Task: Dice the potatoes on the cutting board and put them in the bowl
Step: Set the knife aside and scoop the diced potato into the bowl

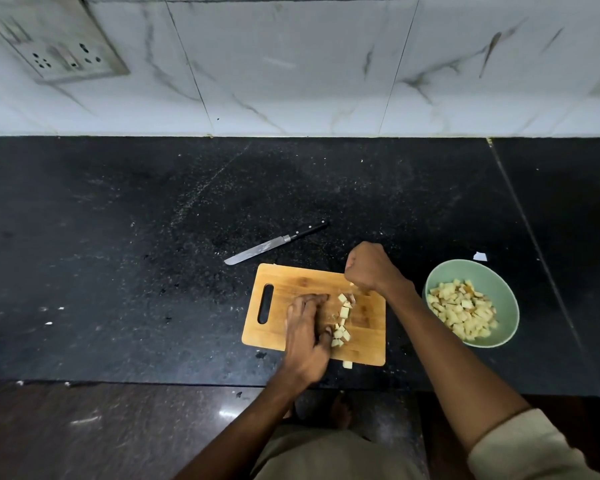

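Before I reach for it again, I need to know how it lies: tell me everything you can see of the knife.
The knife lies flat on the black counter, behind the cutting board and apart from it. Long, narrow, silvery blade, smeared, tip toward the left-front; black riveted handle toward the right-rear. Neither hand touches it.

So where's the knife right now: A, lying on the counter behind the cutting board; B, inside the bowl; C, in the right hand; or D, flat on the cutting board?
A: the knife lies on the dark counter just beyond the far edge of the cutting board, with neither hand touching it.
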